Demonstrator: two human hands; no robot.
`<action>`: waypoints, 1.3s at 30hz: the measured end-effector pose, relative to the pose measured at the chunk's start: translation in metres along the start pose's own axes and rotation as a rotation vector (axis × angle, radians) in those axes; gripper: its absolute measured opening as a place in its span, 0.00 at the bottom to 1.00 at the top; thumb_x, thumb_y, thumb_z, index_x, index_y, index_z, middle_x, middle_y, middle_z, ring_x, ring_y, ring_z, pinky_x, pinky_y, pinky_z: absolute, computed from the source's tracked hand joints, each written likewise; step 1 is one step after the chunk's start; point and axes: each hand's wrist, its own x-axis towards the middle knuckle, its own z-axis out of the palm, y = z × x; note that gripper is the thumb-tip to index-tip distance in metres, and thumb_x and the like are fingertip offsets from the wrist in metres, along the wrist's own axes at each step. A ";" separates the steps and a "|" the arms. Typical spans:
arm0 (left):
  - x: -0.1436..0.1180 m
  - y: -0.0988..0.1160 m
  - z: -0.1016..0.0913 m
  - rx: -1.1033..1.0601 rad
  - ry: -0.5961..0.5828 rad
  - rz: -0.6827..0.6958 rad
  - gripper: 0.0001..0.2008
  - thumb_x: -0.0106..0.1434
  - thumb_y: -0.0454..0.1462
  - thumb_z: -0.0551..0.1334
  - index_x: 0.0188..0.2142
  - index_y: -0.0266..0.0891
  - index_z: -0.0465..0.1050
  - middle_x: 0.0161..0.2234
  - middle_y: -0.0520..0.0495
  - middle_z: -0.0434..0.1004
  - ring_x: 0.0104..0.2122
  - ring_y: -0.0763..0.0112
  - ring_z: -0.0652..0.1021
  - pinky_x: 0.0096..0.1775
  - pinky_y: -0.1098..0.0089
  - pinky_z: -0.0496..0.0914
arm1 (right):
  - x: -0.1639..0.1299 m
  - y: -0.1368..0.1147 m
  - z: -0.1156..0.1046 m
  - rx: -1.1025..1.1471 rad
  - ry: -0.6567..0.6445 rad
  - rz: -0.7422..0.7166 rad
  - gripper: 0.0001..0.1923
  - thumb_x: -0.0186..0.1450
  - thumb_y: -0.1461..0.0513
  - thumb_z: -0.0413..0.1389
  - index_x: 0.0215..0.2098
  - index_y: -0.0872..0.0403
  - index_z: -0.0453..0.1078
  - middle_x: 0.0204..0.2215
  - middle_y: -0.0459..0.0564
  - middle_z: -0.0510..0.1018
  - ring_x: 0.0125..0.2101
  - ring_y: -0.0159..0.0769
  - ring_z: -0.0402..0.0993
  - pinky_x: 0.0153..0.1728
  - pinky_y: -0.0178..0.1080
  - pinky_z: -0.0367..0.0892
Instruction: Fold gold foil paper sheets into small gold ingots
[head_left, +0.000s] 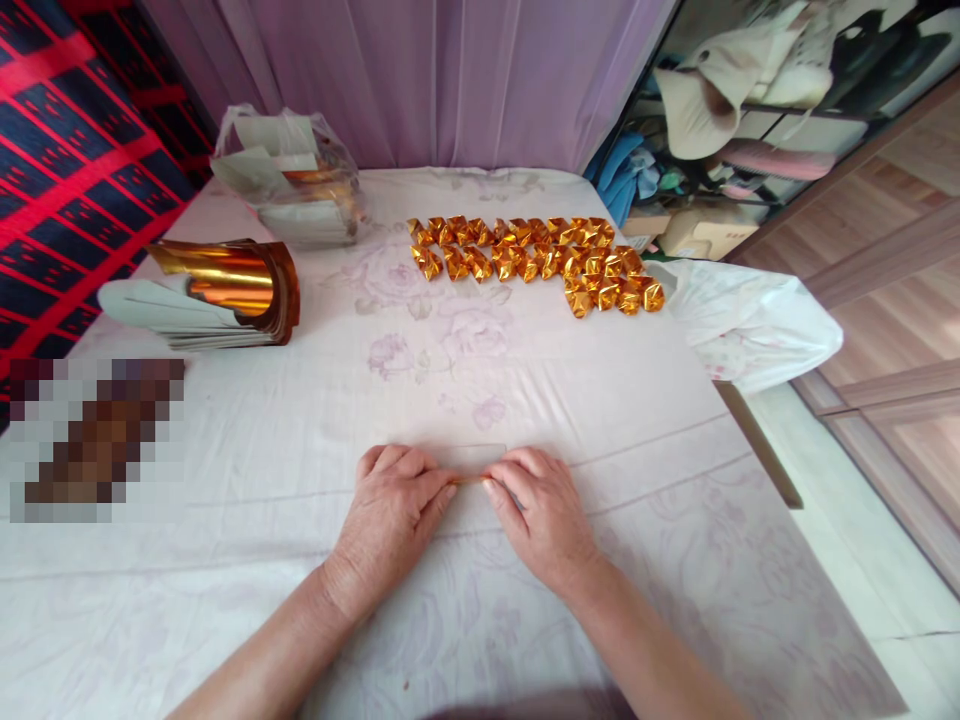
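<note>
Near the table's front middle, my left hand [396, 512] and my right hand [544, 515] pinch the near edge of a foil paper sheet [472, 460]. Its pale back faces up, and a thin gold strip shows between my fingertips. My fingers cover both ends of that edge. Beyond them, several folded gold foil pieces [517, 262] stand in rows towards the back right. A curved stack of gold foil sheets [225, 290] with pale backs lies at the left.
A clear plastic bag [289, 180] with more foil sheets sits at the back left of the cloth-covered table [247, 560]. A white plastic bag [765, 320] hangs by the right edge. Shelves [750, 130] hold caps and boxes. A pixelated patch hides something at far left.
</note>
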 end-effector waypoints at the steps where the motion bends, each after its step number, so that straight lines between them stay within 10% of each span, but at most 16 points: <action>1: 0.000 0.000 0.000 0.003 -0.005 0.000 0.12 0.71 0.39 0.54 0.41 0.46 0.77 0.34 0.50 0.76 0.37 0.64 0.70 0.44 0.57 0.60 | 0.000 0.000 0.001 -0.003 0.003 0.004 0.13 0.72 0.58 0.48 0.36 0.51 0.73 0.33 0.48 0.75 0.37 0.38 0.70 0.38 0.41 0.58; 39: 0.013 0.015 -0.007 0.385 -0.042 -0.174 0.08 0.68 0.39 0.56 0.35 0.39 0.71 0.30 0.44 0.78 0.36 0.55 0.76 0.40 0.58 0.62 | 0.007 0.001 0.019 -0.113 0.130 0.087 0.04 0.69 0.62 0.53 0.35 0.51 0.67 0.31 0.46 0.76 0.34 0.38 0.70 0.35 0.39 0.55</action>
